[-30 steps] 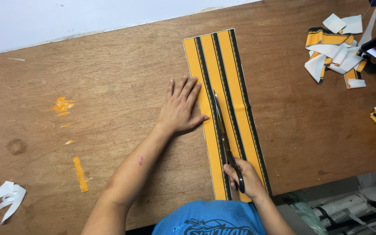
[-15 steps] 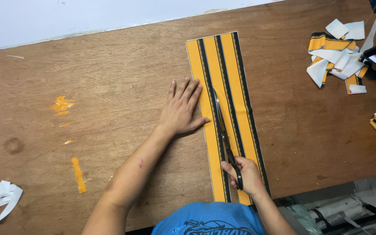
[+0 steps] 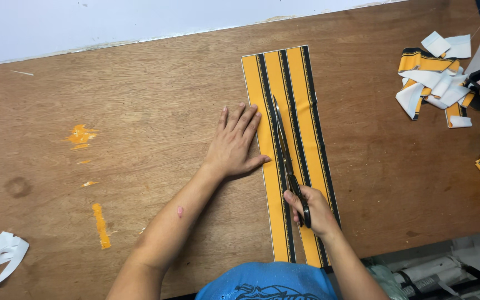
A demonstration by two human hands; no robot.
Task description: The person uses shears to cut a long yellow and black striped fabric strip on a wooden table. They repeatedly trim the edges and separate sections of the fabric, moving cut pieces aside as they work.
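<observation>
The wide brown wooden surface (image 3: 112, 166) carries a long orange sheet with black stripes (image 3: 301, 100), lying lengthwise away from the person. The left hand (image 3: 235, 145) lies flat and released, fingers spread, pinning the sheet's left edge. The right hand (image 3: 313, 210) has its grip clenched on the handles of long scissors (image 3: 282, 139), blades running up a black stripe. The cut looks about midway along the sheet; carrying on calls for keeping the blades on the stripe. Cut scraps (image 3: 434, 83) lie well apart, far right.
</observation>
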